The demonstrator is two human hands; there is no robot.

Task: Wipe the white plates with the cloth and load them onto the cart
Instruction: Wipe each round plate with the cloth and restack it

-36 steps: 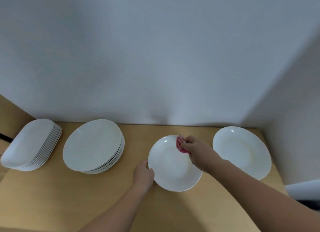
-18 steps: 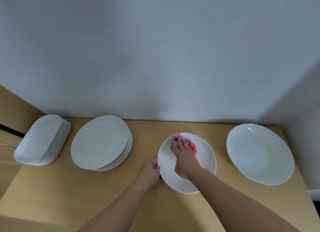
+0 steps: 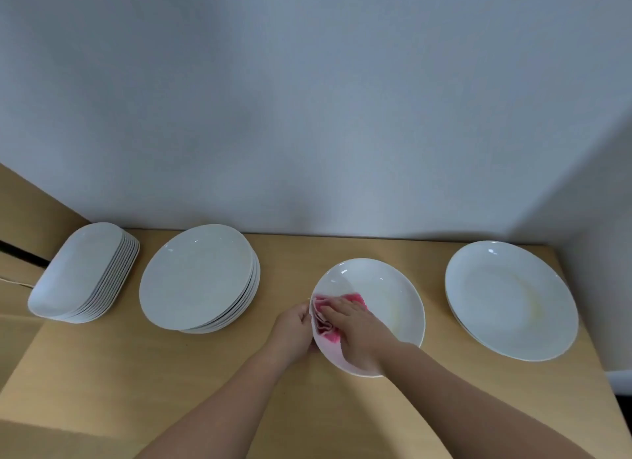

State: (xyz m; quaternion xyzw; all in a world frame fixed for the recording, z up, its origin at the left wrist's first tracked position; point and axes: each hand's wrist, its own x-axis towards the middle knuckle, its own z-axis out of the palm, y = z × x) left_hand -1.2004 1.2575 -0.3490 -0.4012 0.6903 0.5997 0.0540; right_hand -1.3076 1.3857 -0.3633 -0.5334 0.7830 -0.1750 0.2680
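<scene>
Head view: right hand [image 3: 355, 332] has slid the folded pink cloth [image 3: 323, 318] from the middle of the round white ceramic plate [image 3: 386, 297] to its 9 o'clock rim, fingers flat and pressing down. Left hand [image 3: 295, 328] grips that rim with curled fingers. The plate lies mid-way along the light wooden bench [image 3: 171, 373], a faint yellowish smear inside. Stacked round white plates [image 3: 198, 277] stand at 9 o'clock, stacked white oval dishes [image 3: 78, 274] beyond; large white plates [image 3: 509, 301] at 3 o'clock.
</scene>
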